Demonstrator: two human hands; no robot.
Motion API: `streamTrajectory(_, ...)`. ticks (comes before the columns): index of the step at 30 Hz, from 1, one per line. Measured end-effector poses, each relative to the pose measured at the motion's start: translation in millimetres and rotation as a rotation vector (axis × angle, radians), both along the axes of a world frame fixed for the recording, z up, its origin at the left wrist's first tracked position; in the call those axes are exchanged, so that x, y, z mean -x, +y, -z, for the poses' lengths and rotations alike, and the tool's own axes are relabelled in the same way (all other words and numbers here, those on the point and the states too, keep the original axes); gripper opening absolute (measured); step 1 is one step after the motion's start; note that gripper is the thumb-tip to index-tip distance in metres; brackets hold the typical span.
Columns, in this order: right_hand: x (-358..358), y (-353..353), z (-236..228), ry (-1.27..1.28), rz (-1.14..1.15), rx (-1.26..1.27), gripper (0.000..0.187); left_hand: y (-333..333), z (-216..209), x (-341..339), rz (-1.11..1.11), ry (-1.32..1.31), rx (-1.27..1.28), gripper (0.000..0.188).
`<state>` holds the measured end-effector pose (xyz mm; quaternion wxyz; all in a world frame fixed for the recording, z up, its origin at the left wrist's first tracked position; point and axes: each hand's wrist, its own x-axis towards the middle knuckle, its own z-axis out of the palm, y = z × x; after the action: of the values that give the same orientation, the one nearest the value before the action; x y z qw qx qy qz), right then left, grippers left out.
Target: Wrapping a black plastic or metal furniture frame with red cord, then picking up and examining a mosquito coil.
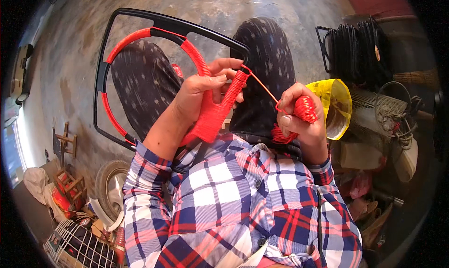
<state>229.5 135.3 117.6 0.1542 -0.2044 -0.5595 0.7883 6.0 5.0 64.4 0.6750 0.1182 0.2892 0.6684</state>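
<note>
Seen from above, seated person w/ a black plastic frame (pixel 140 15) across the lap, partly wrapped in red cord (pixel 220 111). Left hand (pixel 203 92), wrist bent, fingers clamped on the wrapped handle. Right hand (pixel 301 116) raised beside it, fingers closed round a red cord bundle (pixel 305 109); a taut strand runs to the frame. Yellow plastic bag (pixel 339 106) just behind the right hand.

- One view only: a fisheye camera worn on the head, looking steeply down the person's own chest and lap to the concrete floor (pixel 70 71).
- It sits close: both hands fill the centre.
- Straight edges bow near the dark rim, where clutter is probably distorted.
</note>
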Motion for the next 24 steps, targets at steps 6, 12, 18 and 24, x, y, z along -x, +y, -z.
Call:
streamTrajectory(6,0.0,-3.9,-0.8,0.111,0.078,0.103,0.026,1.5,7.5,1.3,0.011,-0.042,0.005,0.033)
streamTrajectory(12,7.6,-11.2,-6.9,0.201,0.106,0.228,0.025,-4.3,10.9,3.6,0.007,-0.061,0.006,0.032)
streamTrajectory(18,-1.5,-1.4,-1.8,0.240,0.150,0.194,0.024,-0.8,18.5,8.4,0.047,-0.057,-0.034,0.036)
streamTrajectory(24,-5.4,16.5,-0.3,-0.015,0.249,-0.014,0.023,-3.2,20.8,7.1,0.028,0.018,0.027,0.035)
